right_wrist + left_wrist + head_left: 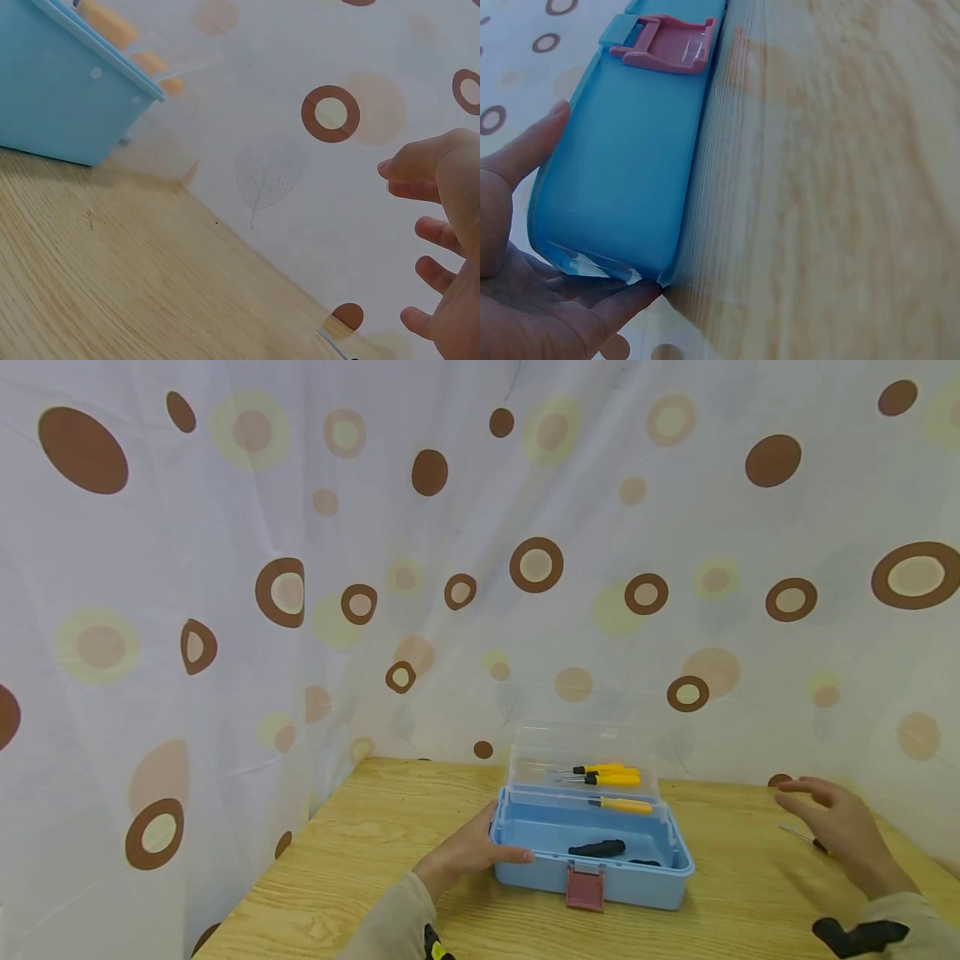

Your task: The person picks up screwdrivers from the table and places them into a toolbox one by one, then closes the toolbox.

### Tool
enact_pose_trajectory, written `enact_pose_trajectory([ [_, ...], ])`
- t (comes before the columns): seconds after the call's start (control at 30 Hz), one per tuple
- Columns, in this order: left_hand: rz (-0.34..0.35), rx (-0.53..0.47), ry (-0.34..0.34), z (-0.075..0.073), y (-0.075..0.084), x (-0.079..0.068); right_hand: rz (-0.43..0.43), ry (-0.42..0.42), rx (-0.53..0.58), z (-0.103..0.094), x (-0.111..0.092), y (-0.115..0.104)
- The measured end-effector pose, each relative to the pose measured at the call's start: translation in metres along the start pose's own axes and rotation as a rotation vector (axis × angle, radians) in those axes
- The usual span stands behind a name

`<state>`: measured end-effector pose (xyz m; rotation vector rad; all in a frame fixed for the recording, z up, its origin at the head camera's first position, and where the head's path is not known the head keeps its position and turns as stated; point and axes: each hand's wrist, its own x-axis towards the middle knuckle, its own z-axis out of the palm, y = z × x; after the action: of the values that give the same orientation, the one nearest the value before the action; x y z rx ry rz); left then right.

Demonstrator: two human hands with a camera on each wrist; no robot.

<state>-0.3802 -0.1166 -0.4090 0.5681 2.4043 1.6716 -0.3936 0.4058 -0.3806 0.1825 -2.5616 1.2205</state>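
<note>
A light blue plastic toolbox (pixel 637 887) stands on the table with its clear lid (pixel 540 745) tipped back. My left hand (pixel 468 850) grips the box's left end, thumb by the front rim and fingers at the side wall; the left wrist view shows this hand (pixel 532 300) close up. Inside lies a black-handled tool (pixel 596 848), with another dark piece (pixel 645 862) partly hidden by the front wall. My right hand (pixel 843 835) hovers at the right, fingers loosely bent, holding nothing. Close to it is a screwdriver (pixel 797 833), its handle mostly hidden behind the hand.
Several yellow-handled screwdrivers (pixel 617 780) rest in the lid, and one more yellow handle (pixel 626 806) lies near the hinge side. A pink latch (pixel 585 888) hangs down at the box front. Behind the wooden table (pixel 360 843) hangs a dotted curtain (pixel 465 510).
</note>
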Motion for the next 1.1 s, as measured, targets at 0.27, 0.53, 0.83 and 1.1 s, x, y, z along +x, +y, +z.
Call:
enact_pose_trajectory([
  [0.27,0.003,-0.009,-0.002,0.000,0.000,0.000,0.049,0.017,0.046,-0.009,-0.005,0.011],
  [0.53,-0.005,-0.009,-0.004,-0.001,0.000,-0.001,0.088,0.073,0.039,-0.010,-0.008,0.023],
  [0.83,0.006,-0.006,-0.013,-0.002,0.000,0.000,0.118,0.089,-0.030,-0.017,-0.010,0.037],
  [1.1,0.007,-0.015,-0.007,0.000,0.003,-0.002,0.103,0.083,-0.270,-0.023,-0.013,0.050],
])
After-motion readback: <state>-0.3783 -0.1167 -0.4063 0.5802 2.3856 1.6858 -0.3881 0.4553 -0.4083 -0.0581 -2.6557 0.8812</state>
